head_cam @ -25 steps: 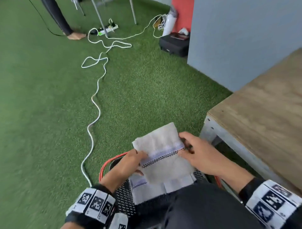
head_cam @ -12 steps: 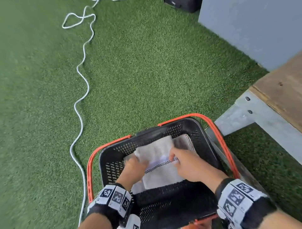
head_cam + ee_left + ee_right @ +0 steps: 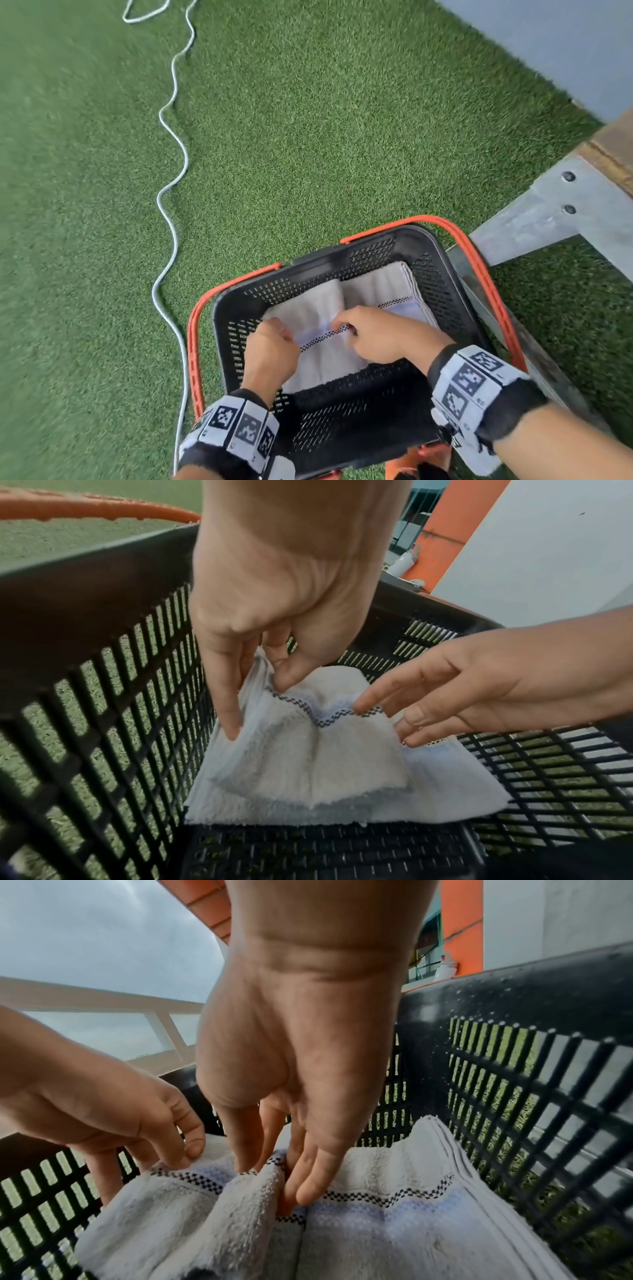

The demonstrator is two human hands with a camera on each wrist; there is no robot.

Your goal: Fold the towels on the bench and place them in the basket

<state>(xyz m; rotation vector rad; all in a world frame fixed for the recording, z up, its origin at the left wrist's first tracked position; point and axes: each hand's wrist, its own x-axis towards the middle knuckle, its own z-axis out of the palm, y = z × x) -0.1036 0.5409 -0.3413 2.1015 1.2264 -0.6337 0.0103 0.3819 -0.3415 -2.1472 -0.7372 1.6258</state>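
A black mesh basket (image 3: pixel 359 418) with orange handles stands on green turf beside the bench (image 3: pixel 555 205). Inside it, a folded white towel (image 3: pixel 325 363) with a checkered band lies partly over another folded towel (image 3: pixel 383 284) at the far right. My left hand (image 3: pixel 277 325) pinches the top towel's left edge, thumb against fingers (image 3: pixel 267 680). My right hand (image 3: pixel 346 329) pinches its right edge at the band (image 3: pixel 270 1175). The top towel (image 3: pixel 308 758) bulges between my hands, while the lower towel (image 3: pixel 394 1172) lies flat against the basket wall (image 3: pixel 514 1069).
A white cable (image 3: pixel 171 219) snakes over the turf left of the basket. The bench's metal frame and wooden top (image 3: pixel 613 144) rise close on the right, with a grey wall behind. Open turf stretches ahead.
Both hands have lowered the folded towel from above the basket down into it, onto the towel lying there. My view has tilted down over the basket.
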